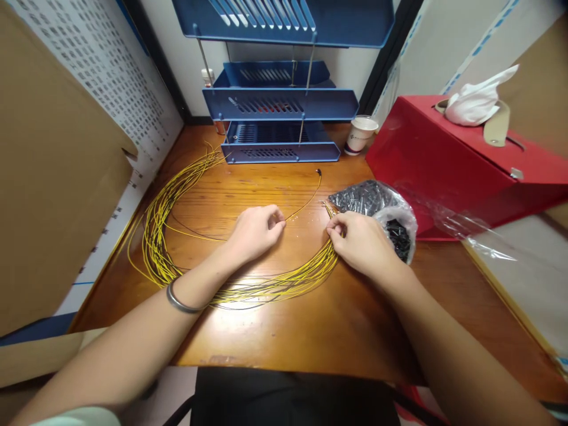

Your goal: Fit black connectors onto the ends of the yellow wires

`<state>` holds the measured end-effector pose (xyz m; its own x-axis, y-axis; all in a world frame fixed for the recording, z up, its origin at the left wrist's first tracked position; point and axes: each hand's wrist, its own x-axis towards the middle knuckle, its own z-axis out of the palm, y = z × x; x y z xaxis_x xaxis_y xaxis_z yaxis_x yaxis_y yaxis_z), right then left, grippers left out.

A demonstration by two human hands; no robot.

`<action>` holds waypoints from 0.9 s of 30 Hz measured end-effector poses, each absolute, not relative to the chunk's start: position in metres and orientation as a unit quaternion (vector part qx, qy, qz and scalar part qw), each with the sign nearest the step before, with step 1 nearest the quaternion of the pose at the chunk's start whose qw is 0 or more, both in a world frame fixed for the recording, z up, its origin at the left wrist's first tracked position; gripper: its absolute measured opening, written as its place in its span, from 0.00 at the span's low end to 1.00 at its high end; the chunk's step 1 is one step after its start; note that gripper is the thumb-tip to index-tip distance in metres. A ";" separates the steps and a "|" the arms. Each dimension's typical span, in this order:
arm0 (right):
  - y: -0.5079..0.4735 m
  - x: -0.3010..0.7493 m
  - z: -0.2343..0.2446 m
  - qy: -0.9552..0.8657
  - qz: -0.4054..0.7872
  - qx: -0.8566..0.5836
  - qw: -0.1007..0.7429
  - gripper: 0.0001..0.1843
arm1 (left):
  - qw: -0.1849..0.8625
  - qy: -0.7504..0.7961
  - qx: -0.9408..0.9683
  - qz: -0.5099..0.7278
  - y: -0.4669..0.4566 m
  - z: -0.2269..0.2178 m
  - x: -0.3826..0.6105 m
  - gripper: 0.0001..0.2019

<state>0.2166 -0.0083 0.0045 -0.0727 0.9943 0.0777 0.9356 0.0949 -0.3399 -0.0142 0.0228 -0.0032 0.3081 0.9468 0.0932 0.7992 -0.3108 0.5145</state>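
Note:
A big loop of several thin yellow wires [160,236] lies on the wooden desk [284,331]. My left hand [255,232] is closed in a pinch on one single yellow wire [306,204] that curves away to a small dark tip near the blue trays. My right hand [361,242] is closed on the ends of the yellow wire bundle [331,211], right beside a clear plastic bag of small black parts [377,207]. A metal bangle sits on my left wrist.
A blue stacked letter tray [279,106] stands at the back of the desk, a paper cup [360,135] to its right. A red box [461,160] with a white tissue on top fills the right side. Cardboard [53,177] leans at the left.

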 end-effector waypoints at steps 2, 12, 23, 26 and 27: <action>-0.008 0.216 0.000 -0.736 0.097 -0.652 0.156 0.09 | 0.169 0.542 0.800 0.192 0.023 -0.004 -0.014 0.06; -0.022 0.192 0.004 -0.732 0.161 -0.487 0.448 0.04 | 0.119 0.380 0.863 0.312 0.005 0.002 -0.005 0.12; -0.030 0.172 -0.012 -0.604 0.305 -0.476 0.562 0.06 | 0.382 0.281 0.820 0.320 0.004 0.004 -0.003 0.16; -0.032 0.167 -0.010 -0.585 0.302 -0.481 0.579 0.06 | 0.378 0.258 0.829 0.322 0.001 0.004 0.000 0.13; -0.033 0.165 -0.009 -0.573 0.312 -0.482 0.585 0.06 | 0.376 0.254 0.830 0.325 0.000 0.004 0.001 0.14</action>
